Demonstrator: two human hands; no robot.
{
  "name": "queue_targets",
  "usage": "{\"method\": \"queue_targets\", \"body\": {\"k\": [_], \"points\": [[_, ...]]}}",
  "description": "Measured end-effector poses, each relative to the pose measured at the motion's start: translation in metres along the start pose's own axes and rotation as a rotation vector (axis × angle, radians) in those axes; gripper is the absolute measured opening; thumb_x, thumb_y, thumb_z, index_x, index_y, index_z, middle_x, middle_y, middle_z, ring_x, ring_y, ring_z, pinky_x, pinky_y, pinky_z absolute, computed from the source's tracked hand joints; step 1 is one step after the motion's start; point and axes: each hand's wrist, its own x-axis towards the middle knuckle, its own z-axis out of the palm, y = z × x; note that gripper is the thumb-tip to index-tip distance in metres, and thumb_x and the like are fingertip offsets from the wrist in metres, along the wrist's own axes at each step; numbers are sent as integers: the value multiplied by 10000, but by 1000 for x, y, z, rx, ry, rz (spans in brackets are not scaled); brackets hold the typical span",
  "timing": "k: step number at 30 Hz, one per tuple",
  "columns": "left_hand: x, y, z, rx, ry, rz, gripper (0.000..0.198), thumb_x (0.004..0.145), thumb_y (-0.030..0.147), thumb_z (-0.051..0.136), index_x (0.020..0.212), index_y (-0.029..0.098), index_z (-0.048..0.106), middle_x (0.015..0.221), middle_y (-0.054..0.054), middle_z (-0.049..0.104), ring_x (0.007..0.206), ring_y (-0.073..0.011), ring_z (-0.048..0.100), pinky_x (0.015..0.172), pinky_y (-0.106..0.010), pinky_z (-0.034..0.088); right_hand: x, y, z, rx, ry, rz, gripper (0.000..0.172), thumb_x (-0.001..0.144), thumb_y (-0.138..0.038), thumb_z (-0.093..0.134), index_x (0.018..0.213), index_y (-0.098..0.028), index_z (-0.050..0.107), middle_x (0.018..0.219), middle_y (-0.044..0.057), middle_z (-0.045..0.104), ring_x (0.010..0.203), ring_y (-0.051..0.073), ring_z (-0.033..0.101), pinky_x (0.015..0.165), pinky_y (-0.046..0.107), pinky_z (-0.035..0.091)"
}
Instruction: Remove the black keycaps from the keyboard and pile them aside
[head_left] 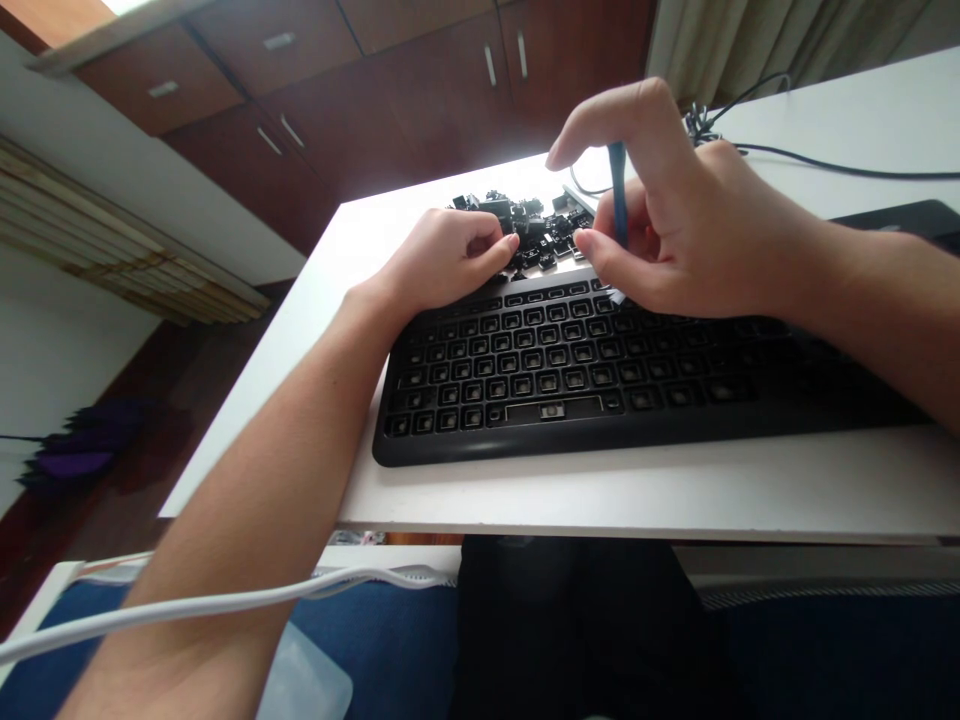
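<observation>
A black keyboard (pixel 525 365) with its keycaps off lies on the white table, showing rows of bare key sockets. My right hand (pixel 660 220) is over its upper rows, closed around a slim blue-handled tool (pixel 619 195) that stands nearly upright. The index finger is raised off the handle. A small white piece (pixel 616 296) shows under the thumb; whether it is the tool's tip I cannot tell. At the keyboard's top left edge rests my left hand (pixel 461 255), fingers curled and thumb against them. What they hold, if anything, is hidden. Loose black keycaps (pixel 544 235) are heaped just beyond both hands.
Dark cables (pixel 701 125) lie at the back right of the table (pixel 300 350). A white cord (pixel 217 605) crosses in front of my left forearm. Brown cabinets (pixel 420 110) stand behind the table. A dark purple item (pixel 79 450) is on the floor at left.
</observation>
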Motion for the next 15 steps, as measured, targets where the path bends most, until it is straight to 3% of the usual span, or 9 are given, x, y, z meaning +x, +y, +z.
{"method": "queue_targets", "body": {"k": [15], "points": [[0,4,-3,19,-23,9,375,929,450,541,641,212,567,541,-3,519,545,-144,401,537,-324,305,0,0,0,-19,-2,9,500,963,-311,578,1412,-236,373,743,-21,549,552,125,474,506,257,373]]}}
